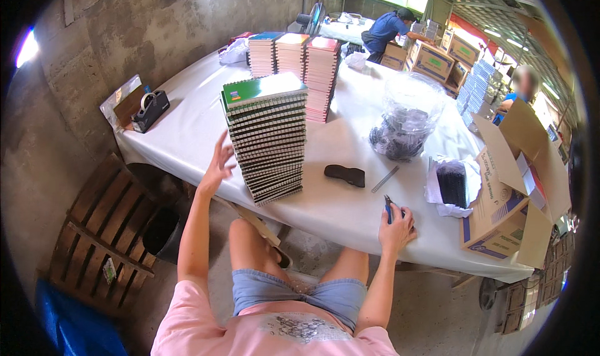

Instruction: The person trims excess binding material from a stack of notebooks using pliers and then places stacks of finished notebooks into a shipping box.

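Observation:
A tall stack of green spiral notebooks (269, 143) stands near the table's front edge, left of centre. My left hand (219, 162) is raised just left of the stack, its fingers spread and nothing in them; whether a fingertip touches the notebooks I cannot tell. My right hand (397, 227) rests at the front edge of the table, closed around blue-handled pliers (388, 207) whose jaws point away from me. A black flat pad-like piece (344, 175) and a loose wire coil (385, 179) lie beyond the pliers.
More notebook stacks (322, 81) stand behind the green one. A tape dispenser (150, 110) sits at left. On the right are a plastic bag of black coils (403, 128), wrapped black coils (452, 186) and an open carton (500, 215). Two other people are farther back.

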`<action>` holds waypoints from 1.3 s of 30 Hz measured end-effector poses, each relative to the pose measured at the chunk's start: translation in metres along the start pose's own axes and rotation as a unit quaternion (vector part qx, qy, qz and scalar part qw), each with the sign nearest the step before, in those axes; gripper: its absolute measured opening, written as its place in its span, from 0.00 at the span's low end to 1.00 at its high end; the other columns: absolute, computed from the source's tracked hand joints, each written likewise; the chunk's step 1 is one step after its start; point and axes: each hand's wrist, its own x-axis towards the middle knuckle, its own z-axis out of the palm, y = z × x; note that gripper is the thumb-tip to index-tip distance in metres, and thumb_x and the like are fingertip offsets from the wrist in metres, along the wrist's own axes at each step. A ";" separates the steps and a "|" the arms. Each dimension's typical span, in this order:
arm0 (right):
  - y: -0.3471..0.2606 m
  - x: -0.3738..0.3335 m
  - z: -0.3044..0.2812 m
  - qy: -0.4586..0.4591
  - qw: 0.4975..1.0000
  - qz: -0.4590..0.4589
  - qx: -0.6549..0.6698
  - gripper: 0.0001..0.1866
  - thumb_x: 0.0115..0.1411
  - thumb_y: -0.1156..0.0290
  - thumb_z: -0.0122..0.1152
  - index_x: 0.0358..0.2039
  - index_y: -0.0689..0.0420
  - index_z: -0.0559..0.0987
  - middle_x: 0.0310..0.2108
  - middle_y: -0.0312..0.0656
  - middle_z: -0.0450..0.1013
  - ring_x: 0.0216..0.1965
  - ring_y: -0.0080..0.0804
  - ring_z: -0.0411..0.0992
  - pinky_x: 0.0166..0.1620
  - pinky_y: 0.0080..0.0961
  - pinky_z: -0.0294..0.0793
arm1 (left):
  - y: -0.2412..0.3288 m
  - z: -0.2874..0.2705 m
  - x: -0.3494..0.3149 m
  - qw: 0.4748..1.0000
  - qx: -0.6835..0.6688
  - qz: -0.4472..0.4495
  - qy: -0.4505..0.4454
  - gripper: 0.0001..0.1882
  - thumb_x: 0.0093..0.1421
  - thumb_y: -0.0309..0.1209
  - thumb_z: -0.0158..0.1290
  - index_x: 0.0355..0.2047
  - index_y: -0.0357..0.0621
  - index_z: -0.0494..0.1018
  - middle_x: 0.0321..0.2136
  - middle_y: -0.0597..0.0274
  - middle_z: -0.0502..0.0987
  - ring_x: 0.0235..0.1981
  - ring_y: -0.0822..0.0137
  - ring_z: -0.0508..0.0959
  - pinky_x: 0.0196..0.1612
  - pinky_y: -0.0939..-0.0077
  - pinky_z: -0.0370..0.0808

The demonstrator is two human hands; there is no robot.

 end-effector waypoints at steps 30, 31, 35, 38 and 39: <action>0.007 -0.003 0.009 -0.003 0.999 -0.035 -0.035 0.17 0.53 0.60 0.57 0.44 0.44 0.76 0.51 0.38 0.62 0.56 0.38 0.57 0.54 0.49 0.49 | -0.060 -0.016 0.017 0.926 0.330 0.042 -0.176 0.47 0.22 0.34 0.72 0.49 0.41 0.68 0.47 0.52 0.70 0.51 0.53 0.67 0.56 0.65 0.62; 0.003 -0.005 0.004 -0.004 0.999 -0.034 -0.033 0.17 0.53 0.60 0.57 0.44 0.44 0.76 0.51 0.38 0.62 0.56 0.38 0.57 0.54 0.49 0.49 | -0.063 -0.019 0.019 0.918 0.341 0.053 -0.193 0.46 0.23 0.34 0.71 0.49 0.42 0.68 0.48 0.52 0.70 0.51 0.53 0.67 0.56 0.65 0.62; -0.043 -0.003 -0.025 0.053 0.992 -0.063 -0.096 0.16 0.54 0.63 0.57 0.45 0.49 0.75 0.53 0.44 0.60 0.57 0.43 0.55 0.56 0.53 0.48 | -0.088 -0.039 0.027 0.910 0.343 0.065 -0.222 0.42 0.28 0.38 0.68 0.49 0.44 0.69 0.49 0.53 0.69 0.51 0.54 0.66 0.55 0.64 0.61; -0.077 0.010 -0.022 -0.050 0.974 -0.163 0.150 0.15 0.57 0.66 0.56 0.45 0.55 0.75 0.48 0.46 0.65 0.48 0.42 0.65 0.50 0.37 0.63 | -0.104 -0.051 0.030 0.910 0.338 0.067 -0.229 0.40 0.31 0.40 0.66 0.49 0.45 0.69 0.49 0.53 0.68 0.51 0.54 0.65 0.55 0.63 0.60; -0.093 0.008 -0.020 -0.169 0.952 -0.135 0.218 0.15 0.57 0.67 0.56 0.45 0.57 0.75 0.43 0.46 0.68 0.42 0.40 0.67 0.45 0.33 0.66 | -0.114 -0.050 0.025 0.911 0.333 0.072 -0.233 0.39 0.32 0.41 0.65 0.49 0.45 0.69 0.50 0.53 0.68 0.51 0.54 0.65 0.54 0.63 0.60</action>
